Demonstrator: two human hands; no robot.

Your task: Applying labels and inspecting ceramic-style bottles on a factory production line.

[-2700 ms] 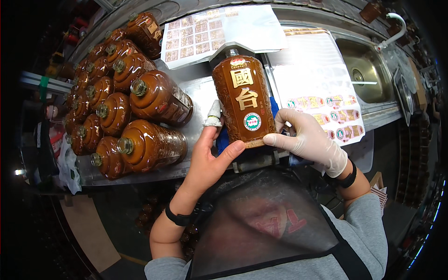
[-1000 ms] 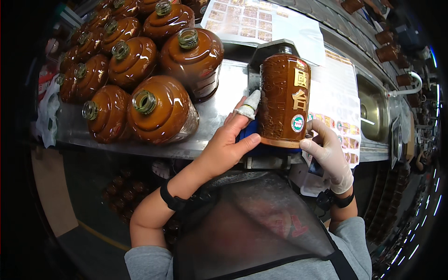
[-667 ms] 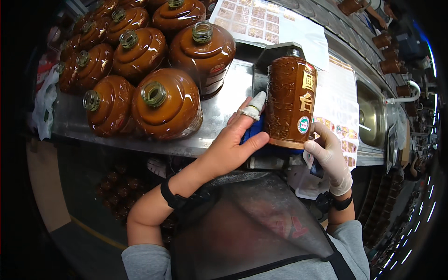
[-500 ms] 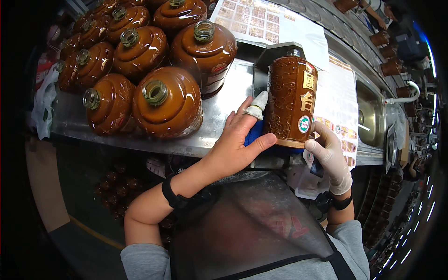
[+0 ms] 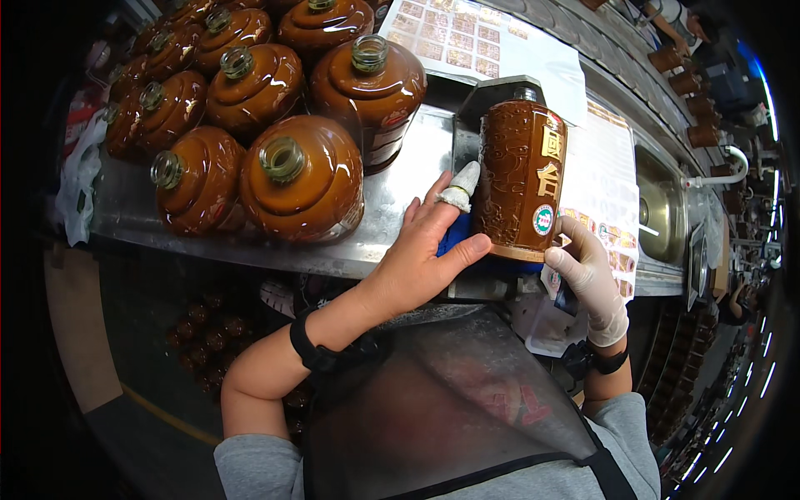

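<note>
A brown embossed bottle [image 5: 512, 179] with raised gold characters, a round green-and-white sticker and a clear glass neck lies tilted in a blue-lined metal cradle [image 5: 492, 86], its base toward me. My left hand [image 5: 421, 246] rests along its left side, fingers spread and thumb by the base rim. One finger wears a white cover. At the lower right of the base, my right hand [image 5: 587, 271], in a thin whitish glove, has its thumb and fingers closed on the bottle's edge. Its fingertips are partly hidden.
Several glossy brown round bottles [image 5: 304, 179] with open glass necks crowd the metal table [image 5: 375, 258] on the left. Printed sheets [image 5: 600, 167] lie behind and right of the cradle. Farther right are a sink [image 5: 658, 208] and a white tap [image 5: 733, 158]. A conveyor [image 5: 575, 33] runs behind.
My hands and the bottle keep nearly the same pose. The view has shifted slightly, and brown bottles along the far conveyor stand in different places.
</note>
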